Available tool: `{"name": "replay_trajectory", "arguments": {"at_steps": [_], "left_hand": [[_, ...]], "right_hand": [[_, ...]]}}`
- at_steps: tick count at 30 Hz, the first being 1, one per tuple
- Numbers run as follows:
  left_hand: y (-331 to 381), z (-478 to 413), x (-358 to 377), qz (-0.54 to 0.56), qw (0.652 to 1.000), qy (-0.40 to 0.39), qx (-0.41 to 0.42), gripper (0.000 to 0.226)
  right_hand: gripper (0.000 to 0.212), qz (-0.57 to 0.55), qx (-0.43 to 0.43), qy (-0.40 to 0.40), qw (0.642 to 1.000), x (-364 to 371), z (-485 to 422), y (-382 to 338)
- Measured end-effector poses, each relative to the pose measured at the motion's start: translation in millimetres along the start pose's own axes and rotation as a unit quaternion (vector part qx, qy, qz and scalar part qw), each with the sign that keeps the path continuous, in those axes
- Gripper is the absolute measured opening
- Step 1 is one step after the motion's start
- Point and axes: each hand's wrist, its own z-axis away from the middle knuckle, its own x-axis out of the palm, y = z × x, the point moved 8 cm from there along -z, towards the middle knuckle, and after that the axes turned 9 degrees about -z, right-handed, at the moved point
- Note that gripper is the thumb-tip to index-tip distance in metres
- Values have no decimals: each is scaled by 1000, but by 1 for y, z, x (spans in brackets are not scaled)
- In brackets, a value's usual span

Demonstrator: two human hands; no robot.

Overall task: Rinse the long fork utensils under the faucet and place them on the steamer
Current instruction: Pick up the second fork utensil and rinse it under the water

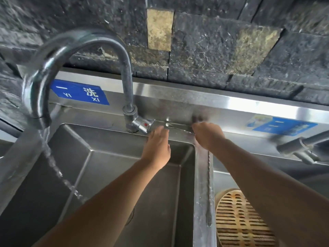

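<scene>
A long fork (209, 189) with a twisted metal shaft lies along the divider between the two basins, tines towards me. My right hand (207, 135) is curled over its far end at the back ledge and grips it. My left hand (157, 145) reaches to the faucet lever (142, 125), with its fingers laid on the lever by the red-dotted valve. The curved faucet (58, 56) swings left, and water (51, 157) runs from its spout into the left basin (99, 163). A round bamboo steamer (238, 221) sits in the right basin, partly hidden by my right forearm.
A shiny metal piece (178, 126) lies on the back ledge between my hands; I cannot tell what it is. A second tap (300, 147) juts in at the right. A dark stone wall (195, 41) rises behind the sink. Blue labels (80, 93) are stuck on the splashback.
</scene>
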Motion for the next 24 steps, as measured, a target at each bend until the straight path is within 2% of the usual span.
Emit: {"name": "replay_trajectory", "arguments": {"at_steps": [4, 7, 12, 16, 19, 24], "left_hand": [[-6, 3, 27, -58, 996, -55, -27, 79], [-8, 12, 45, -70, 995, -71, -29, 98], [-10, 14, 57, -69, 995, -69, -21, 109], [-11, 15, 56, -85, 992, -90, -16, 110], [-9, 13, 49, -84, 987, -137, -15, 106], [-7, 19, 19, -115, 967, -227, 7, 84]], "right_hand": [[18, 56, -24, -19, 998, 5, -7, -5], [6, 87, -43, -13, 995, 5, -12, -9], [17, 85, -68, 3, 994, 3, -16, -14], [20, 118, -54, -7, 992, -7, -10, -11], [22, 130, -55, -8, 990, -26, -2, -11], [19, 112, -42, -6, 993, -54, 36, -24]]}}
